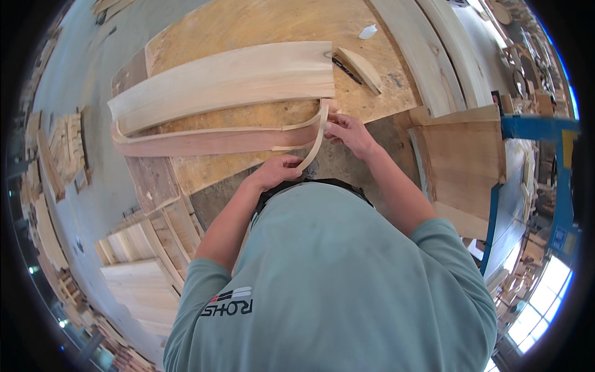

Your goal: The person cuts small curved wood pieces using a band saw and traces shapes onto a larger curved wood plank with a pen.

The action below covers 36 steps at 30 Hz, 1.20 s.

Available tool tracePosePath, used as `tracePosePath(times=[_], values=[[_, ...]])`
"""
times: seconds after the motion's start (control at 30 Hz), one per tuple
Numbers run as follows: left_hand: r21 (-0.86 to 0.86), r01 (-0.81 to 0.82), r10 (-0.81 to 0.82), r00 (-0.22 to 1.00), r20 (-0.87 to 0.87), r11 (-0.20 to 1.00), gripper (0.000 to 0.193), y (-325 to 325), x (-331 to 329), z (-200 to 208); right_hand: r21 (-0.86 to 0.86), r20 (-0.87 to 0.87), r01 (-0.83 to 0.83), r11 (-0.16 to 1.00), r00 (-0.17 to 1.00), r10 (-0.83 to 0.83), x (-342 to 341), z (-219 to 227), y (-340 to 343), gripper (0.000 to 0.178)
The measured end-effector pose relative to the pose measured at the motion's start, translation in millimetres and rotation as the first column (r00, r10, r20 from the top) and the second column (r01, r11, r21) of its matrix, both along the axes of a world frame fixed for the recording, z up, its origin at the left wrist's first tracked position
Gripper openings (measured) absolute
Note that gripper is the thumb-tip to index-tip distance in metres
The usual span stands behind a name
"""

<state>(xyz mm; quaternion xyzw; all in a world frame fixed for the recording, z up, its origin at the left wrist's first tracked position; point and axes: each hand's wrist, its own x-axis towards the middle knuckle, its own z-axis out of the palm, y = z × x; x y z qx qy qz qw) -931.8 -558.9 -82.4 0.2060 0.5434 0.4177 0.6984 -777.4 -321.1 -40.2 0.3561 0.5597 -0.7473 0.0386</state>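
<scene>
A thin, pale, curved wooden strip (317,146) runs between my hands in front of my waist. My left hand (274,173) pinches its lower end between thumb and fingers. My right hand (352,134) closes around the strip near its upper end, with some fingertips hidden behind it. That upper end meets the right end of a long, pinkish, curved wooden piece (204,144) at the bench's near edge; whether they are joined, I cannot tell. Another pale strip (223,129) follows the pinkish piece's upper edge. Just beyond lies a wide, curved, pale board (229,77).
The stained workbench (266,28) holds a dark pen (347,71), a small curved wood block (361,69) and a white bottle (367,31). Long planks (427,53) lie along its right. Stacked boards (139,288) stand left of me; a wooden panel (462,161) is right, by a blue frame (536,127).
</scene>
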Motion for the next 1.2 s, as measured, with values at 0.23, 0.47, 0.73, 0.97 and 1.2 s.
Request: tracePosePath(times=[0.23, 0.47, 0.73, 0.97, 1.2], values=[[-0.046, -0.183, 0.188, 0.938, 0.292, 0.982, 0.039, 2, 38, 14, 0.000, -0.174, -0.249, 0.968, 0.954, 0.245, 17, -3, -47, 0.044], [-0.153, -0.445, 0.305, 0.788, -0.534, 0.882, 0.026, -21, 49, -6, 0.911, 0.376, -0.400, -0.098, 0.710, 0.596, -28, 31, -30, 0.015], [0.211, -0.418, 0.294, 0.144, -0.945, 0.883, 0.030, -11, 24, 19, 0.902, 0.433, -0.356, -0.246, 0.731, 0.527, -31, -4, 2, 0.014], [0.212, -0.111, 0.229, 0.176, -0.957, 0.971, 0.033, 4, 4, 9, 0.929, 0.365, -0.334, -0.161, 0.746, 0.557, -28, -21, -7, 0.024], [0.158, -0.003, 0.156, 0.167, -0.974, 0.988, 0.031, 10, -3, -3, 0.954, 0.148, -0.213, 0.209, 0.946, 0.290, 7, 0, 28, 0.039]])
